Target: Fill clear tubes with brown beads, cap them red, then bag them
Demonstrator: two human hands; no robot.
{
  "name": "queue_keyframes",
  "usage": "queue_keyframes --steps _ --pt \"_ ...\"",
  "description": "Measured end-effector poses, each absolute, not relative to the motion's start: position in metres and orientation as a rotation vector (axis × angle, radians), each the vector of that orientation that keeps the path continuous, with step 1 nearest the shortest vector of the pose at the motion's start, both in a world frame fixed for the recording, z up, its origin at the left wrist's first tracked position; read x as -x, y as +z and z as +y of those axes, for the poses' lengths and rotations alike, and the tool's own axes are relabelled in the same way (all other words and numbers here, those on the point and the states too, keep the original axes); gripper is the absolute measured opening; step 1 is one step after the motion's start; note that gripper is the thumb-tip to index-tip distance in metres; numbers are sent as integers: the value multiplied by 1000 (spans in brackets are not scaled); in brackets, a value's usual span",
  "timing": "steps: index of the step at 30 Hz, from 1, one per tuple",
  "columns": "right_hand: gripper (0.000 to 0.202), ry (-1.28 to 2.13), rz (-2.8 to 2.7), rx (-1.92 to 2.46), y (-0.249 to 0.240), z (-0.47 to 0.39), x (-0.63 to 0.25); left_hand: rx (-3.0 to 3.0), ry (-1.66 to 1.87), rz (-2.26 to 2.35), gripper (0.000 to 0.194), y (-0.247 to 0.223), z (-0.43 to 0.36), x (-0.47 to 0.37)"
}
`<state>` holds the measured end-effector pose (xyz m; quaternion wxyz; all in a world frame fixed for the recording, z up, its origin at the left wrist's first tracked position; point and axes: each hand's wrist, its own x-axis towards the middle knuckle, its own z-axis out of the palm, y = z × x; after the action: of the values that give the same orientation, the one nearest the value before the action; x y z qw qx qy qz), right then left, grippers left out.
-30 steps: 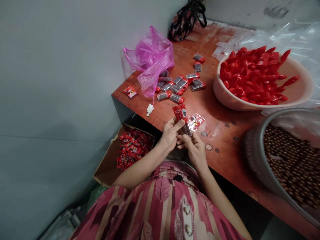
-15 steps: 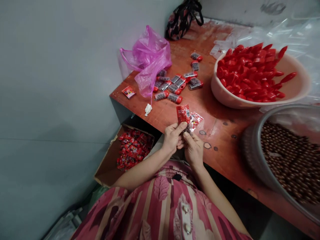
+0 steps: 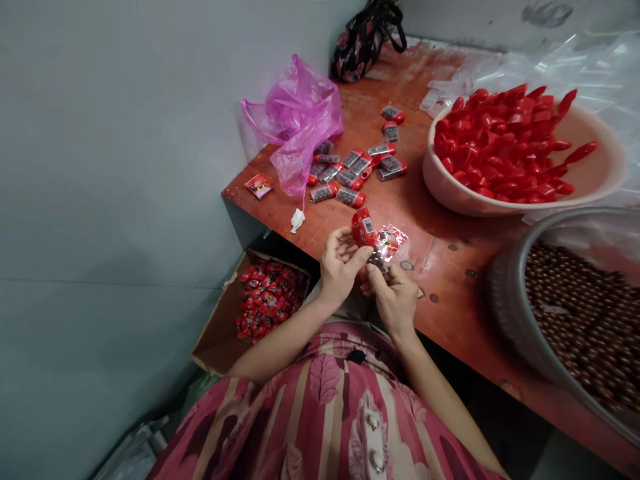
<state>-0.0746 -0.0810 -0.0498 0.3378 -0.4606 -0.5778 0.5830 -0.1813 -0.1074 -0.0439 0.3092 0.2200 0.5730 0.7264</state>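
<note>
Just over the table's front edge, both hands are at a small clear container of brown balls (image 3: pixel 379 260) with a red printed wrapper (image 3: pixel 363 227) on its upper end. My right hand (image 3: pixel 394 293) pinches the container's lower end between thumb and fingers. My left hand (image 3: pixel 341 265) lies along the other side, thumb against the container and fingers curled by the wrapper, their tips partly hidden. Behind the container a shiny red-and-white packet (image 3: pixel 395 239) rests on the table. Farther back lie several filled clear containers with red caps (image 3: pixel 350 197).
A pink bowl of red plastic caps (image 3: pixel 435 170) stands at right, before clear plastic bags (image 3: pixel 615 73). Nearer is a grey tub (image 3: pixel 515 320) of brown balls. A purple bag (image 3: pixel 310 100) and one red packet (image 3: pixel 259 186) lie left. Below sits a cardboard box (image 3: pixel 215 337) of red packets.
The red wrapper, upright and flat before, is now bent over on the container. My left fingers have opened out and moved up beside it; my right hand has shifted slightly right.
</note>
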Motion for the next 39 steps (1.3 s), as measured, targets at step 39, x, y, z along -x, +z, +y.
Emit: queue_keyframes --steps 39 --pt "38 357 -2254 1128 -72 -75 76 -1905 1385 2221 15 -66 -105 213"
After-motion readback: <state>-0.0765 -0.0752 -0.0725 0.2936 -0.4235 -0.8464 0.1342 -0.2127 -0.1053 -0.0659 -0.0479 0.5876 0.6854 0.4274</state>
